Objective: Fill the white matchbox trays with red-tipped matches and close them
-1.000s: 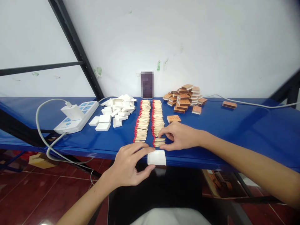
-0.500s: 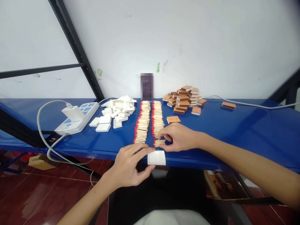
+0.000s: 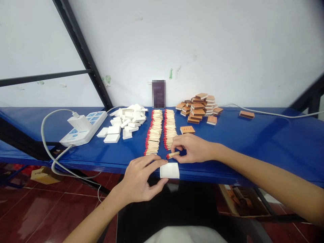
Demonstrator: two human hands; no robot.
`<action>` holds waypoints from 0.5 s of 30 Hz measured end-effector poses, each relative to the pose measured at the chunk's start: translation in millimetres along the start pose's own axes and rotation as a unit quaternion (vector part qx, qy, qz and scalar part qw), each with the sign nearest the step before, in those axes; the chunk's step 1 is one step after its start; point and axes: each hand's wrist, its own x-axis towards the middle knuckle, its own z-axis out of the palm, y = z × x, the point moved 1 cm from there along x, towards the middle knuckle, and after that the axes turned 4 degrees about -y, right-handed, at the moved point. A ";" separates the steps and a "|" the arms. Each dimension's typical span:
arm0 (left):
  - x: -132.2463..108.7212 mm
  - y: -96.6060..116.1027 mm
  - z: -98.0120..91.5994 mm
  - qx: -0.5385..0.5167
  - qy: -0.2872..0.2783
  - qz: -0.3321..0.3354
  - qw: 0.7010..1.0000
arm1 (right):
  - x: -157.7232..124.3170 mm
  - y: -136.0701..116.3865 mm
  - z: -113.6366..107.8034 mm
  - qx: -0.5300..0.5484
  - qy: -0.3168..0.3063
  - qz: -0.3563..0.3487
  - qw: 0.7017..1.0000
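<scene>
Between thumb and fingers, my left hand (image 3: 144,179) grips a white matchbox tray (image 3: 170,170) at the front edge of the blue shelf. The tray's hollow side faces up and no matches show in it. Just behind it, my right hand (image 3: 189,148) pinches a small bunch of red-tipped matches (image 3: 172,155), heads pointing left. Two long rows of matches lie on the shelf, a left row (image 3: 154,131) and a right row (image 3: 170,126). A single orange matchbox (image 3: 187,129) rests just behind my right hand.
White trays (image 3: 129,118) are heaped at the left, beside a white power strip (image 3: 84,128) with a plugged-in charger and cables. Orange matchboxes (image 3: 198,106) are piled at the back right; another box (image 3: 246,114) lies farther right. A pixelated dark rectangle (image 3: 158,94) stands against the wall.
My right fingers have gathered the small group of matches into a tighter bunch, now tilted slightly. My left hand and the tray have stayed almost where they were.
</scene>
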 end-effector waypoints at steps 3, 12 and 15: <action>0.3 0.3 -0.1 0.001 -0.001 -0.001 1.000 | 0.9 0.6 0.0 0.005 -0.012 0.008 1.000; -0.1 1.9 -1.3 0.002 0.001 -0.001 1.000 | 0.6 2.2 -0.6 0.025 -0.020 0.010 0.999; 0.1 1.3 -0.7 -0.002 -0.003 -0.001 1.000 | 0.8 1.9 -0.9 0.025 -0.022 0.011 0.999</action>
